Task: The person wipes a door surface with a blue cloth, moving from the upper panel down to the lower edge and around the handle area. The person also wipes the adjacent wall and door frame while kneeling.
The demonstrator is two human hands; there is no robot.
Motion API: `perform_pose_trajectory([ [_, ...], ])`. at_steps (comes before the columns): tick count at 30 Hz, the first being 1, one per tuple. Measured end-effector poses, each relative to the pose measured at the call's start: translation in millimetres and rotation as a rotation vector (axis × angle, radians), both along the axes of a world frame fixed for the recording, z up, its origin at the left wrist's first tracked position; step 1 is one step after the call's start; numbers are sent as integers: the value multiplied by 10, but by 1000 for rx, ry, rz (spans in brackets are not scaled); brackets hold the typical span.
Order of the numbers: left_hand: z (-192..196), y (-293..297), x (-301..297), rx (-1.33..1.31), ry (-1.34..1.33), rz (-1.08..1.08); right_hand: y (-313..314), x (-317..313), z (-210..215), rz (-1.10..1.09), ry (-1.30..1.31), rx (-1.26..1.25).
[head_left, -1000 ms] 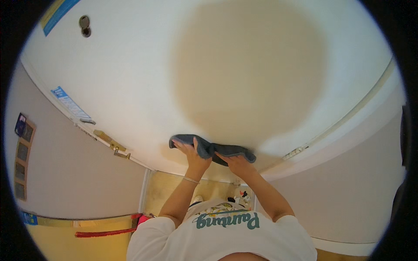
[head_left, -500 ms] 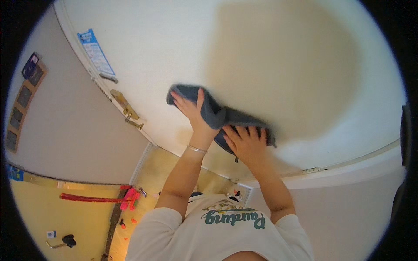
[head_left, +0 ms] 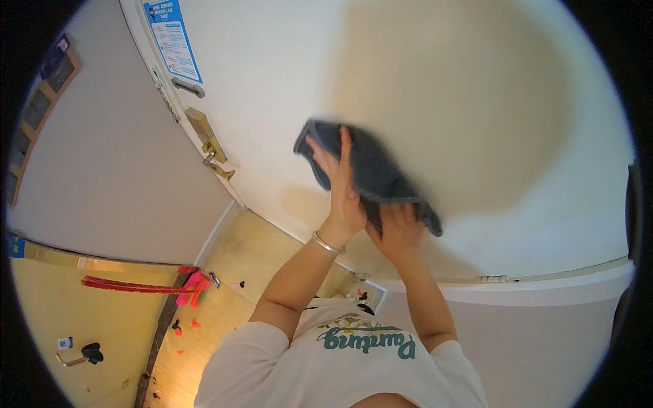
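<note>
A dark blue-grey cloth (head_left: 381,166) is bunched against the white door (head_left: 279,68), slightly smeared by motion. My left hand (head_left: 337,178) lies along its left part with the fingers stretched up over the fabric, and a silver bangle circles that wrist. Lower and to the right, my right hand (head_left: 401,231) grips the cloth's bottom edge; its fingertips are blurred and partly covered by a fold. The two hands are close together, with the cloth spanning both.
Left on the door are a brass handle and lock (head_left: 214,153), a grey pull (head_left: 188,87) and a blue-and-white notice (head_left: 173,41). A hinge (head_left: 500,279) shows at lower right. Pink and red items (head_left: 194,289) hang at lower left, near another door (head_left: 75,306).
Both hands and the cloth have shifted; the left hand moved rightward, closer to the right hand, and the cloth is bunched up more. The view has also shifted, so the door handle appears higher.
</note>
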State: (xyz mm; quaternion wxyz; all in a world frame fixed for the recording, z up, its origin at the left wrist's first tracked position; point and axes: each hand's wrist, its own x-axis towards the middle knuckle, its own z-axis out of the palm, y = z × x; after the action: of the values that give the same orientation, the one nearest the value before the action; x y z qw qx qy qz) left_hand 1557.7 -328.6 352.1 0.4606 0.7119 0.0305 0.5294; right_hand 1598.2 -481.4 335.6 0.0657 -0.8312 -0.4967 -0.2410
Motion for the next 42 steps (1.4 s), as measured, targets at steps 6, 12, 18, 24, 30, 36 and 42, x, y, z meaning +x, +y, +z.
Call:
perform_pose_trajectory([
  [6, 552, 240, 109, -259, -133, 159, 504, -69, 326, 56, 59, -8],
  [12, -992, 435, 151, -551, 137, 328, 517, 63, -777, 237, 303, -147],
  [18, -1664, 470, 99, -813, 123, 256, 602, -48, -769, 225, 328, -243],
  [24, -312, 920, 93, -315, 118, 387, 955, -126, -192, 194, -39, 19],
  [30, -152, 1705, 27, -177, 160, 544, 1575, -177, 23, 140, -280, 99],
  [36, -1136, 1969, 69, -703, -158, 442, 1907, -234, -383, 285, -340, -426],
  [42, -3170, 1635, 196, -1140, -144, 249, 1768, -156, -1487, 280, -71, -450],
])
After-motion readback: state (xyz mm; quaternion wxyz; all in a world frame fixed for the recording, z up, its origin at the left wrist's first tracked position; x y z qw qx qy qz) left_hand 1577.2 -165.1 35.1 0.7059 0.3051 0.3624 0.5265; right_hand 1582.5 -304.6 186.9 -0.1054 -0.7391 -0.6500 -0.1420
